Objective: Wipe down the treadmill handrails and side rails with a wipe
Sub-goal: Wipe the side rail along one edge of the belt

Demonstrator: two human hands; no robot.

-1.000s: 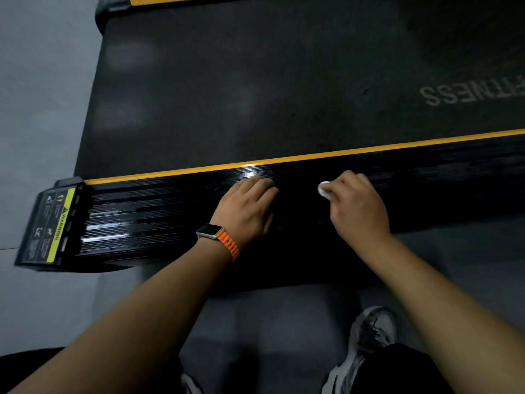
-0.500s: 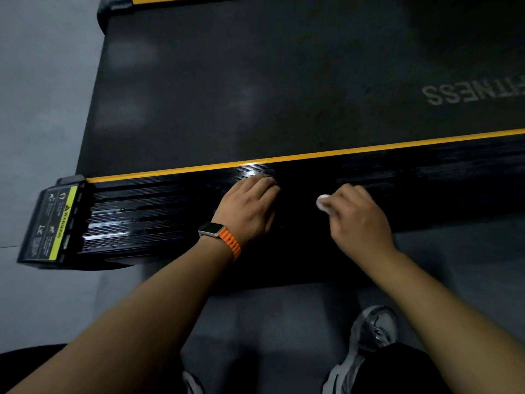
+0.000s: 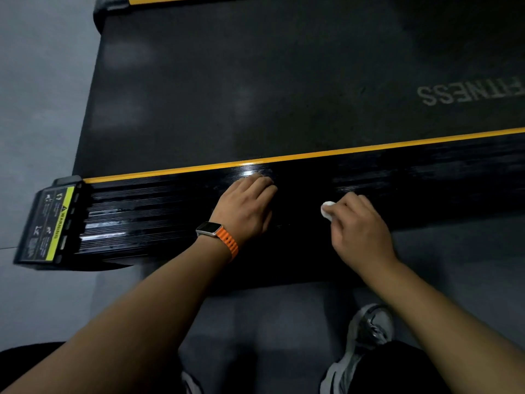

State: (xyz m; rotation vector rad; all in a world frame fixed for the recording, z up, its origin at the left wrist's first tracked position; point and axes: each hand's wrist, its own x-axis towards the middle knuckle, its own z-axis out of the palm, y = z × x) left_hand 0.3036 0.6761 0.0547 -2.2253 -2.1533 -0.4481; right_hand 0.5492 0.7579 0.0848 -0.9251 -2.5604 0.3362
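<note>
The wipe, a white wad pinched by the right hand on the ribbed side rail, would do best pressed flat and drawn along the grooves (the left hand rests loose on the rail nearby, holding nothing).

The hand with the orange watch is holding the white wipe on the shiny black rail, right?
Not quite. The head view shows the white wipe held in the right hand, which wears no watch. The left hand, the one with the orange watch, only rests on the shiny black rail.
</note>
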